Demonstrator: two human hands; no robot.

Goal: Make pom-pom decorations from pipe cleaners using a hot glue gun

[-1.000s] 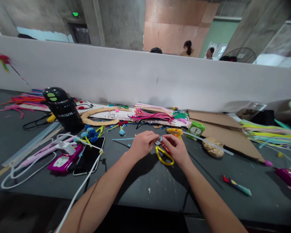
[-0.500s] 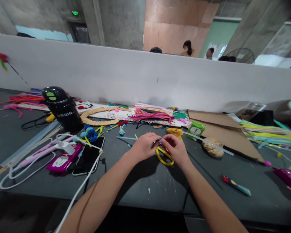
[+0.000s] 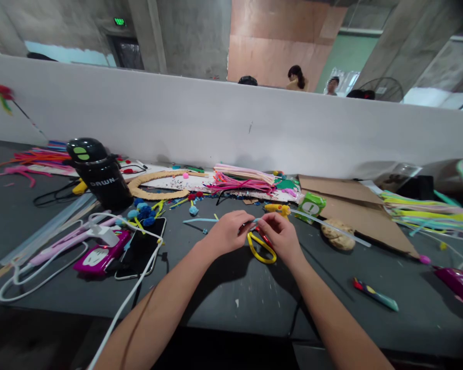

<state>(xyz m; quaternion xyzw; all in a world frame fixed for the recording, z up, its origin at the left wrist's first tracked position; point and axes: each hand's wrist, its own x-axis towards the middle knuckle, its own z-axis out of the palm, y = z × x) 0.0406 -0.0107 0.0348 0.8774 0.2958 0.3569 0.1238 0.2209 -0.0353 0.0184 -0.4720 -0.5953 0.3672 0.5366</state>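
My left hand [image 3: 227, 232] and my right hand [image 3: 281, 235] meet over the dark table [image 3: 231, 288], fingers pinched together on a thin light-blue pipe cleaner [image 3: 200, 220] that runs out to the left. Under and between the hands lie yellow-handled scissors [image 3: 261, 251]. A yellow glue gun [image 3: 277, 208] lies just beyond my right hand, with a clear glue stick [image 3: 332, 225] running to the right.
A black jar [image 3: 100, 172], blue pompoms [image 3: 142, 212], a phone [image 3: 141, 246], a magenta device [image 3: 100, 254] and white cables lie left. Pink pipe cleaners [image 3: 241, 180], a green box [image 3: 310, 206], cardboard [image 3: 355, 210] lie behind. A white partition [image 3: 231, 123] backs the table; people beyond.
The hands stayed together and shifted very slightly; the blue pipe cleaner's free end swung a little on the table to the left.
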